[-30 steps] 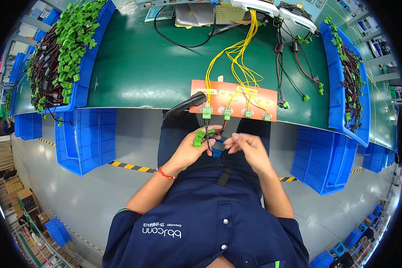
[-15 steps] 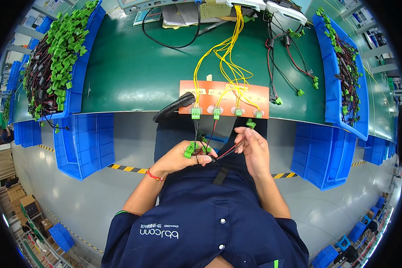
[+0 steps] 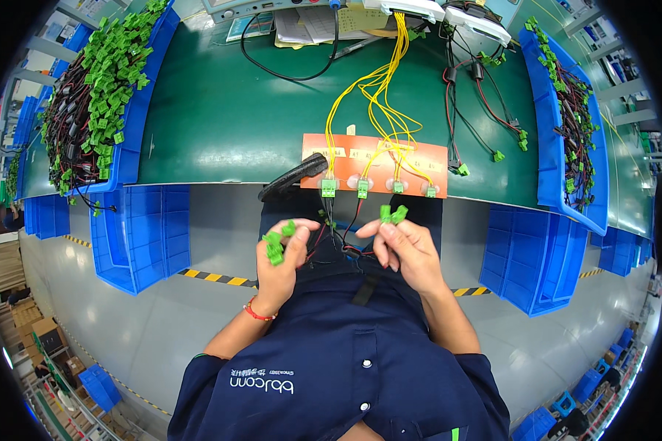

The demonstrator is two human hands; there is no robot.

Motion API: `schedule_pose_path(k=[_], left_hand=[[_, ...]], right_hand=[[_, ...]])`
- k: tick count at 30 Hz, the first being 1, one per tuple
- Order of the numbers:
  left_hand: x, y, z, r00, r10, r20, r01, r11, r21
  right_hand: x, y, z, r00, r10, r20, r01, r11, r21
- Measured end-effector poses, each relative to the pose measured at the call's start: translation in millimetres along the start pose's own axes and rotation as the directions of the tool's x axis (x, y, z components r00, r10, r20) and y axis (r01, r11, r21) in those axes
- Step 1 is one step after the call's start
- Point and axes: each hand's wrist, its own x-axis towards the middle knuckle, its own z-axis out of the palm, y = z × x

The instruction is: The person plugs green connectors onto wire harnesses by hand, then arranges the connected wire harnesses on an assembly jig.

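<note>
My left hand [image 3: 278, 268] is closed around several green terminal connectors [image 3: 274, 248], with thin dark and red wires trailing from it over my lap. To its right, my right hand [image 3: 410, 248] pinches green connectors [image 3: 393, 214] between thumb and fingers, just below the bench edge. In front of both hands is an orange board [image 3: 376, 158] lying at the edge, with a row of green sockets [image 3: 398, 187] along its near side. Black and red cables [image 3: 360, 213] hang from the two left sockets toward my lap. Yellow wires [image 3: 380, 88] run from the board to a white box.
A blue bin [image 3: 143, 103] heaped with green-ended cables stands left on the green bench [image 3: 213, 110]; another bin [image 3: 548, 125] stands right. Loose cables [image 3: 456, 110] lie at the right. A black strap-like object [image 3: 294, 176] overhangs the edge. Blue crates [image 3: 151, 239] sit below.
My hands have moved apart, the left one going left and turning upward with its connectors. My right hand has shifted slightly left, and two connectors now show at its fingertips.
</note>
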Motion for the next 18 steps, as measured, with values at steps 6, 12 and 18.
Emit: schedule_pose_path(k=[6,12,18], left_hand=[[1,24,20,0.880,-0.013,0.475,-0.129,0.956,0.264],[1,28,13,0.925,-0.089,0.369,0.008,0.977,0.213],[-2,26,13,0.892,-0.086,0.443,0.025,0.990,0.142]], right_hand=[[-1,9,4,0.950,0.113,0.291,0.007,0.925,-0.380],[15,13,-5,0.987,-0.027,0.157,0.035,0.998,-0.048],[29,6,-19,0.981,0.018,0.194,-0.062,0.972,0.225]])
